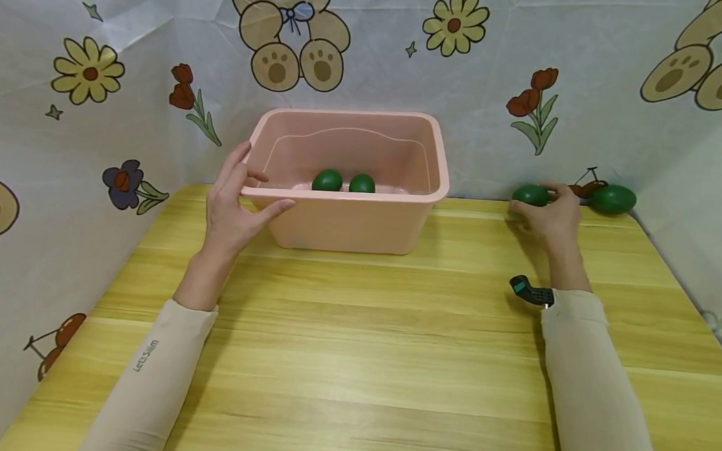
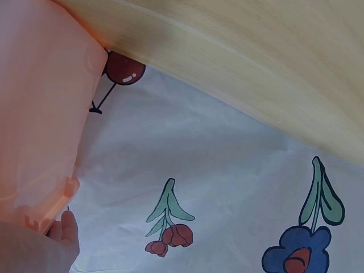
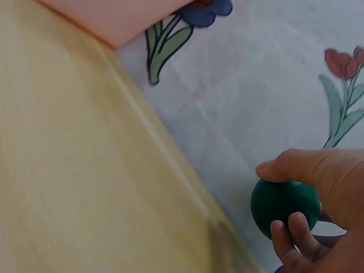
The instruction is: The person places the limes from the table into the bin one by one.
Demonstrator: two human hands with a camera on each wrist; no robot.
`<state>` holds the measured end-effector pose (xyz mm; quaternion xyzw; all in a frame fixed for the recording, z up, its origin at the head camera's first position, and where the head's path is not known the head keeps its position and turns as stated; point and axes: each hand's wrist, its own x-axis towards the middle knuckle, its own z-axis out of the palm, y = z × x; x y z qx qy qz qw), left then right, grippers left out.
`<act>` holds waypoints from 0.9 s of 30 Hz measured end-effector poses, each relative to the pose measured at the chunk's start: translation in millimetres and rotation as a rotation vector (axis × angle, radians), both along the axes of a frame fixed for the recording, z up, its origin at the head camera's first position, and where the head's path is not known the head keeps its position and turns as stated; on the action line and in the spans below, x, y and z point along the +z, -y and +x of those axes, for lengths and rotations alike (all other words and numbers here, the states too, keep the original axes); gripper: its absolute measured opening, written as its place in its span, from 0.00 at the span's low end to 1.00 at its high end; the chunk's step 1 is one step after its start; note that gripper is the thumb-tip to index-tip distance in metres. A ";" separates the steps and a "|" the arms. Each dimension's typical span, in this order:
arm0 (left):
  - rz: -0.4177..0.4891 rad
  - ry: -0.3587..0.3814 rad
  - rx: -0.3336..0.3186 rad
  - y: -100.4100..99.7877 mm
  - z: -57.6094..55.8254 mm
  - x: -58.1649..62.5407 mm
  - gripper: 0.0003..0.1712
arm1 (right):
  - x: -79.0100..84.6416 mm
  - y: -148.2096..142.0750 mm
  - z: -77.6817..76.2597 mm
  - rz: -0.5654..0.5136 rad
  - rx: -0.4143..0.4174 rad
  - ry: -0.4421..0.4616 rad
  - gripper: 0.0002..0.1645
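A pink plastic bin (image 1: pixel 348 225) stands against the back of the table. My left hand (image 1: pixel 228 210) grips its left front corner, thumb outside the front wall and fingers over the rim; the left wrist view shows part of this hand (image 2: pixel 45 250) at the bin's edge. Two smooth dark green oval fruits (image 1: pixel 327 180) lie inside the bin. At the back right, my right hand (image 1: pixel 556 220) holds another green oval fruit (image 3: pixel 284 207) between thumb and fingers. One more green oval fruit (image 1: pixel 613 199) sits just right of that hand, in the corner.
The wooden table (image 1: pixel 352 363) runs back to a white cloth (image 1: pixel 382 82) printed with bears, flowers and cherries. A plain white wall surface (image 1: pixel 703 219) borders the right side. A black device (image 1: pixel 531 291) is strapped at the right wrist.
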<state>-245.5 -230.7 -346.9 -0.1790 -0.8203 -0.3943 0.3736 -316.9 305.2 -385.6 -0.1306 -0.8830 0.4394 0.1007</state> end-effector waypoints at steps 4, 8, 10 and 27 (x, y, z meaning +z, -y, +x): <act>-0.004 0.004 0.004 -0.6 0.5 0.5 0.45 | 20.9 7.7 4.0 -0.013 -0.038 -0.070 0.52; -0.008 0.006 0.012 -1.0 0.9 0.7 0.46 | 39.3 16.0 9.2 -0.016 -0.041 -0.109 0.52; -0.009 0.005 0.015 -0.9 1.1 0.7 0.46 | 46.3 20.3 12.2 -0.012 -0.033 -0.108 0.52; -0.009 -0.009 0.010 0.0 0.4 0.0 0.48 | 98.8 88.7 45.6 0.048 0.175 -0.403 0.44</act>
